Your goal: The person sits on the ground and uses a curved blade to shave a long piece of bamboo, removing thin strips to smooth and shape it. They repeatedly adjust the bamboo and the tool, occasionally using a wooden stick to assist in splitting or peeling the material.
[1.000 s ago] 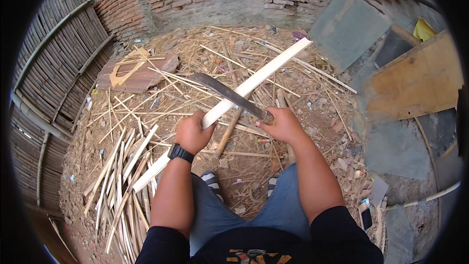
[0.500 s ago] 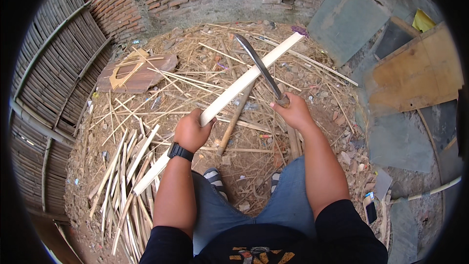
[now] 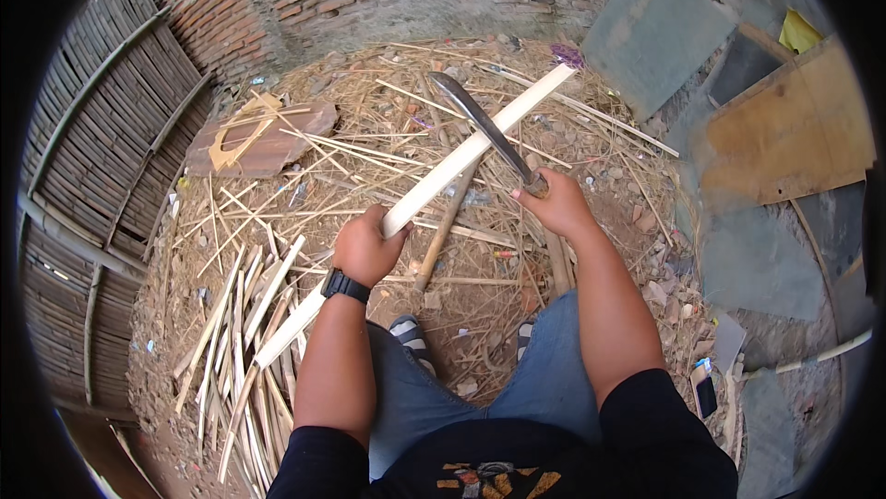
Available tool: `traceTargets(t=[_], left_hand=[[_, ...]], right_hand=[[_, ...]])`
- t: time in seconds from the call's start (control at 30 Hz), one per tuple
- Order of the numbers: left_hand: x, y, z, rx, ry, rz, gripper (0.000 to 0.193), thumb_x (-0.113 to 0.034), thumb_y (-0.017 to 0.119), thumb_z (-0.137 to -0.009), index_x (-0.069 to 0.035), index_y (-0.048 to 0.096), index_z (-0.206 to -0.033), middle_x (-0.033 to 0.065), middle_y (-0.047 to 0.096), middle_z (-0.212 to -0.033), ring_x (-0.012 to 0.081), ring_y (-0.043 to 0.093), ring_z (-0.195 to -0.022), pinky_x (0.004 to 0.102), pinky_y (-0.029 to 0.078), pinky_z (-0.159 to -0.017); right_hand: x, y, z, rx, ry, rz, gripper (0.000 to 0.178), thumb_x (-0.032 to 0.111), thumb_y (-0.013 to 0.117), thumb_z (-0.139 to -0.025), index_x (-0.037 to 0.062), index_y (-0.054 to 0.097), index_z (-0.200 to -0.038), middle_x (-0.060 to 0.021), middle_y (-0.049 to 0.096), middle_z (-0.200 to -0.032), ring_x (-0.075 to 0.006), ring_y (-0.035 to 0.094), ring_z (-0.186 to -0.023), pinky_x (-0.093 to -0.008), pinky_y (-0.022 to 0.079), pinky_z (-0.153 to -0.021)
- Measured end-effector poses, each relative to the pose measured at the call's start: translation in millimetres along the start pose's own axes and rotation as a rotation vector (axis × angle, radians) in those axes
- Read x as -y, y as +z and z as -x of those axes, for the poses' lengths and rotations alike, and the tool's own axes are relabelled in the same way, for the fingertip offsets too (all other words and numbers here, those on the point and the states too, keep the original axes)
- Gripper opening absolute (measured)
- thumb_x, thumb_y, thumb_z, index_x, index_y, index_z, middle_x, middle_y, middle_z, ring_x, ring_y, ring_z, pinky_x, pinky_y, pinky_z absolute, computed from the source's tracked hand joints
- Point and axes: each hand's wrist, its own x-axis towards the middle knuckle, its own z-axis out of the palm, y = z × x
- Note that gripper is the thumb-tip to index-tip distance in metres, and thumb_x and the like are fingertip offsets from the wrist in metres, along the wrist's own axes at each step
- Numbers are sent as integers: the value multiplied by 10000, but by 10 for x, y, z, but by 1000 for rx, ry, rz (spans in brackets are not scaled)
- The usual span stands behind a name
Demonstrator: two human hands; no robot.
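My left hand (image 3: 367,248) is closed around a long pale bamboo slat (image 3: 452,169). The slat slants from the lower left, past my wristwatch, up to the far right. In my right hand (image 3: 561,202) is a machete (image 3: 482,120) with a dark curved blade, gripped by its short handle. The blade crosses the slat beyond my left hand, its tip pointing far left. Whether the edge touches the slat, I cannot tell. A wooden pole (image 3: 447,227) lies beneath the slat, between my two hands.
A heap of split bamboo strips (image 3: 242,333) lies at my left. Scattered strips cover the littered ground before a brick wall (image 3: 369,5). A bamboo fence (image 3: 101,120) stands left; grey sheets (image 3: 657,33) and a brown board (image 3: 784,134) lean at right. A phone (image 3: 704,391) lies low right.
The machete blade has turned slightly, showing more of its flat side, and its tip sits a little lower and farther left. Both hands keep their grips; the whole view has shifted slightly.
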Motion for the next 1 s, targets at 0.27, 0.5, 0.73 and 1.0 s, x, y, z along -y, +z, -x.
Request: traceTargets(t=[0.27, 0.5, 0.73, 1.0], left_hand=[[129, 65, -7, -32, 23, 2, 382, -372, 826, -858, -29, 679, -938, 213, 700, -741, 391, 704, -688, 474, 540, -647], [119, 48, -3, -26, 32, -3, 393, -380, 831, -855, -27, 679, -937, 214, 698, -744, 392, 701, -688, 471, 538, -643], [59, 9, 2, 7, -5, -19, 406, -394, 822, -860, -25, 673, -938, 212, 708, -768, 403, 706, -728, 482, 550, -674], [117, 29, -5, -4, 2, -17, 412, -398, 828, -853, -21, 686, -934, 212, 703, -757, 393, 706, -708, 468, 546, -665]], right_hand=[[247, 8, 65, 132, 24, 7, 594, 424, 814, -869, 20, 688, -1286, -252, 742, -1083, -376, 723, -1040, -453, 556, -909], [348, 52, 125, 236, -62, 93, 560, 431, 817, -854, 76, 709, -1273, -227, 746, -1051, -380, 723, -1007, -460, 557, -880], [384, 21, 143, 254, -61, 92, 567, 435, 826, -844, 66, 713, -1258, -229, 746, -1070, -384, 721, -1019, -460, 557, -885], [326, 88, 136, 229, -97, 87, 542, 435, 824, -847, 60, 719, -1225, -227, 748, -995, -379, 730, -961, -459, 556, -841]])
